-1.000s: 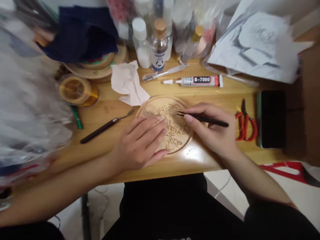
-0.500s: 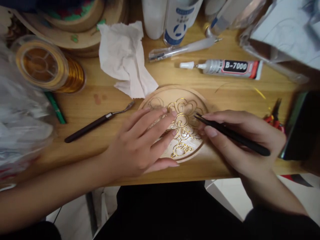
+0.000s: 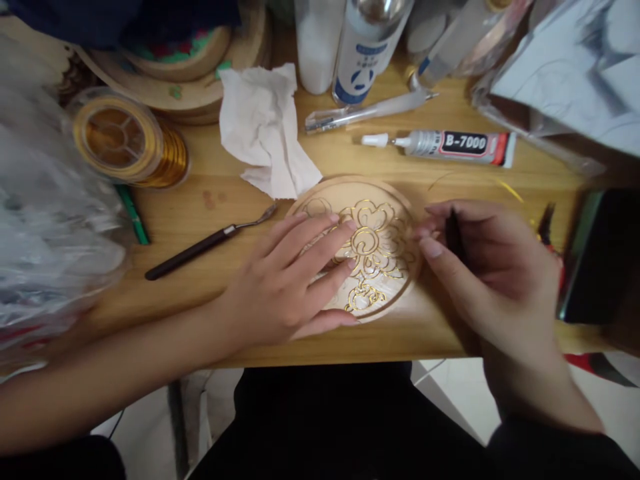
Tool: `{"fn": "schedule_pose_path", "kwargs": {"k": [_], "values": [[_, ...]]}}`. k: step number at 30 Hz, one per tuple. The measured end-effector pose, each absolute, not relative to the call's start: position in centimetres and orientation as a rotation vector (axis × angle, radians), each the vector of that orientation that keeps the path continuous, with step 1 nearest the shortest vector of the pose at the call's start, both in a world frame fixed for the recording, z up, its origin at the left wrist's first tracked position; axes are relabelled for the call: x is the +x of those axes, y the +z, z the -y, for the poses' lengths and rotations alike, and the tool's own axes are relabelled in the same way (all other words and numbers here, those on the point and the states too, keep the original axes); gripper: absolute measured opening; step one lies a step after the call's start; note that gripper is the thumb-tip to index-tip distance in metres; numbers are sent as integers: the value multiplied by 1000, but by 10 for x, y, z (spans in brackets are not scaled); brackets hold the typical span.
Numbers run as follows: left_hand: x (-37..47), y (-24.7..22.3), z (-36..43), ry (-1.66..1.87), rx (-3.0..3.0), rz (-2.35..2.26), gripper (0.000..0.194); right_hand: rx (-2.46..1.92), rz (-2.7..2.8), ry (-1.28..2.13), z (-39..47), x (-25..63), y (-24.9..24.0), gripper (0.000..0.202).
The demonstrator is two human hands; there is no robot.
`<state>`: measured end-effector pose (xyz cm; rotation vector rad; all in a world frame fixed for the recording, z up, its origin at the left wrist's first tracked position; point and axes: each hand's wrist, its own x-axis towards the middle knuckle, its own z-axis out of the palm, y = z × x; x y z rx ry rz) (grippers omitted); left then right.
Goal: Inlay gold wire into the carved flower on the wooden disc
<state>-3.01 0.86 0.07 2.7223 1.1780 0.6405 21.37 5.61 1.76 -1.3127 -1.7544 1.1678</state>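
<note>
A round wooden plate bears a flower pattern outlined in gold wire, with pencil lines beside it. My left hand lies across the plate's left half, fingers spread over part of the pattern. Just off the plate's right edge is my right hand, thumb and fingertips pinched together. Black tweezers are held in that hand, mostly hidden by the fingers. Whether the fingertips also pinch a bit of wire cannot be made out.
Behind the plate lie a crumpled tissue, a B-7000 glue tube and a wrapped pen. A gold wire spool and a dark-handled spatula are left. Pliers and a phone sit right.
My right hand has drawn back from the pattern to the plate's right edge. The tweezers have swung upright into the hand, tips off the plate. The left hand stays put.
</note>
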Motion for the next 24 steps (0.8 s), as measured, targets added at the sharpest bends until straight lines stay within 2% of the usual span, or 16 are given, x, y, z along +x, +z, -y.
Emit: {"fn": "schedule_pose_path", "kwargs": {"k": [4, 8, 24], "values": [[-31, 3, -9, 630, 2699, -1194, 49, -1301, 1981, 1036, -51, 216, 17, 39], [-31, 6, -10, 564, 2677, -1221, 45, -1168, 2280, 787, -53, 216, 23, 25], [-31, 7, -13, 669, 2662, -1177, 43, -973, 2499, 631, -50, 212, 21, 28]]}}
